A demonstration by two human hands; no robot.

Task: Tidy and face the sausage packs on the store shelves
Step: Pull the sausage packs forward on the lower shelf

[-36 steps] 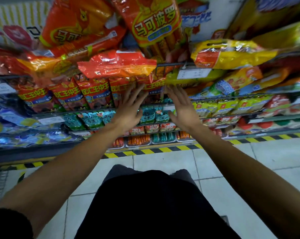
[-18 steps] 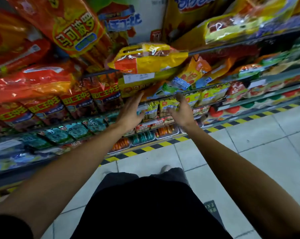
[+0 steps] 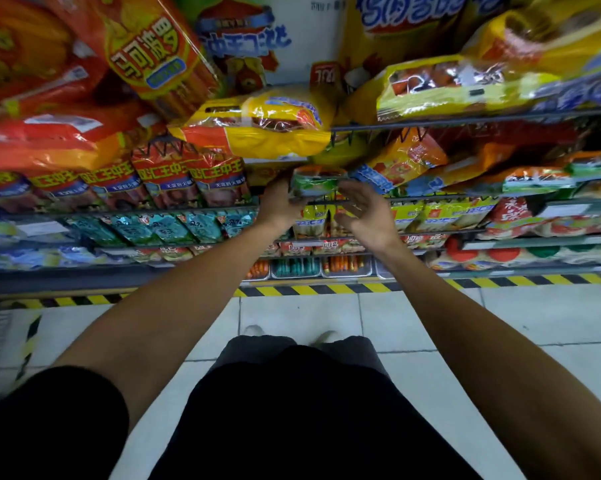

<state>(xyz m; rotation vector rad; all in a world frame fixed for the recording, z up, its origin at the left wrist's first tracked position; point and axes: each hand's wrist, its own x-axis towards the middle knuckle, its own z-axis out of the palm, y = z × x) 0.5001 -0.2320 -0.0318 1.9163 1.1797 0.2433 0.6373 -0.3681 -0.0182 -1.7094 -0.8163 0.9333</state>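
A small green sausage pack (image 3: 315,182) sits at the front of the middle shelf, under a big yellow pack (image 3: 275,133). My left hand (image 3: 279,206) grips the green pack's left end. My right hand (image 3: 365,213) is just right of it, fingers spread, its fingertips at the pack's right end. To the left of my hands stands a row of red sausage packs (image 3: 167,178). Yellow-green packs (image 3: 430,213) fill the shelf below my right hand. The green pack's back part is hidden by the packs above it.
Large orange and yellow bags (image 3: 465,88) overhang a wire shelf rail (image 3: 472,119) above. Teal packs (image 3: 167,227) and low trays of small sausages (image 3: 294,267) lie below. Black-and-yellow tape (image 3: 326,289) marks the shelf base on the white tiled floor (image 3: 413,320).
The view has swung to the right along the shelves. Both hands have moved from the red packs to the green pack, and my left hand has closed on it.
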